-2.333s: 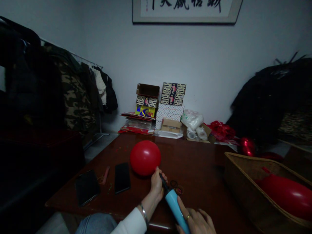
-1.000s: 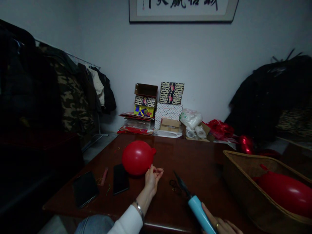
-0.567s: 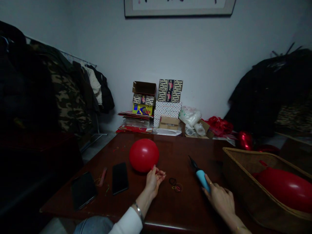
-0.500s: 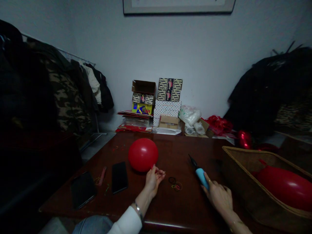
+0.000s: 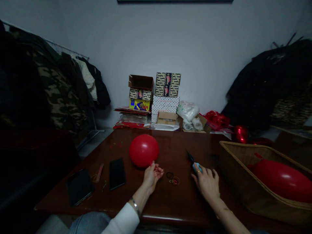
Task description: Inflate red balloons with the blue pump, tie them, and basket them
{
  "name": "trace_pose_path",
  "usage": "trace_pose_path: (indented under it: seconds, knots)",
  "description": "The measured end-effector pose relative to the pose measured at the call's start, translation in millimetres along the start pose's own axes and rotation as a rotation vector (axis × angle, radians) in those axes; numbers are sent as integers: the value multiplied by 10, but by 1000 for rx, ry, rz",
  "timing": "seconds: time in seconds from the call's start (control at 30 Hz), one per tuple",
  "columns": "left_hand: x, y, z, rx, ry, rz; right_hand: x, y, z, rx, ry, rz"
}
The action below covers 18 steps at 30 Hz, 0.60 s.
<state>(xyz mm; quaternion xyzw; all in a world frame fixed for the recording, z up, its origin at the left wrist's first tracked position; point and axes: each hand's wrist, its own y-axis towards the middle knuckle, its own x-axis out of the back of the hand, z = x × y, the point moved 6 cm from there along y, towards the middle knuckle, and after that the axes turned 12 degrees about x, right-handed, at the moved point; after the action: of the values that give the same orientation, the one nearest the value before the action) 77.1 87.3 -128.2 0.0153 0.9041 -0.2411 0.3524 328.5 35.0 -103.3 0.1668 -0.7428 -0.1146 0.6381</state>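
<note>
Pinching the neck of the red balloon (image 5: 143, 151) between thumb and fingertips, the left hand (image 5: 149, 175) appears in the head view near the middle of the dark, glossy worktop (image 5: 170, 203). Its grip is closed at the neck, the other fingers loosely curled. The balloon is round and inflated, just beyond that hand; whether its underside touches the worktop is unclear.

The right hand (image 5: 208, 185) lies palm down over the blue pump (image 5: 196, 166), fingers spread; I cannot tell how firmly its grip has the pump, since the hand hides most of the body. The black nozzle points away from the person.

Between the hands, nearer the person, lie several bands (image 5: 175, 181). Left of the balloon are a dark phone (image 5: 117, 174) and, farther left, a dark tablet (image 5: 80, 187), with a reddish strip (image 5: 99, 173) between them. At the right, a wicker basket (image 5: 240, 187) holds an elongated red balloon (image 5: 280, 178).
</note>
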Motion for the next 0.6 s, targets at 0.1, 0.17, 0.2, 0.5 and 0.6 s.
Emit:
trace_pose_path:
  seconds: [0.1,0.17,0.2,0.5,0.6]
  knots:
    - [-3,-8,26,12,6,-2,-48,95,263,132,103,1]
    - [-1,-11,40,18,10,-7,-119,138,404,183,163,11]
    - [2,-8,46,20,13,-8,-159,153,455,193,187,15]
    - [-4,6,88,50,62,-15,-351,152,579,202,333,27]
    - [-29,-19,92,60,73,-8,-296,126,633,230,378,12]
